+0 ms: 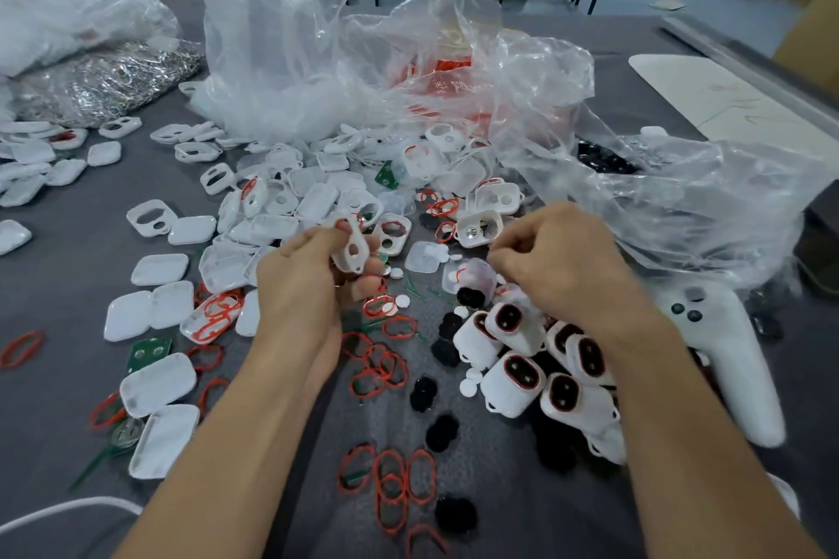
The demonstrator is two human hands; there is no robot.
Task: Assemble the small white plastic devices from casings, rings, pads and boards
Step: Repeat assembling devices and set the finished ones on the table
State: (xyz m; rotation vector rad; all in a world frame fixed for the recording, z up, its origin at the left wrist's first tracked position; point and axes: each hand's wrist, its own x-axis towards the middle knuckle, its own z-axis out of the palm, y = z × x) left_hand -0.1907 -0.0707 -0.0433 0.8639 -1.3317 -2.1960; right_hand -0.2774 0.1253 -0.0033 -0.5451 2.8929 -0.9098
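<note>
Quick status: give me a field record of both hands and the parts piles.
left hand: grips white plastic casing with two holes
right hand: fingers curled; contents unclear
assembled white devices: heaped by right forearm
red oval rings: loose between forearms
black fuzzy pads: scattered beside rings
green circuit board: left of left forearm

No text, label, brand or number can be read. Faint scribbled lines are seen on the white board [726,104] lying on the desk [68,295] to the right of the clear plastic bags [281,36], but no letters can be made out. No print is seen on the white casing [352,247] held in the left hand [299,281].
</note>
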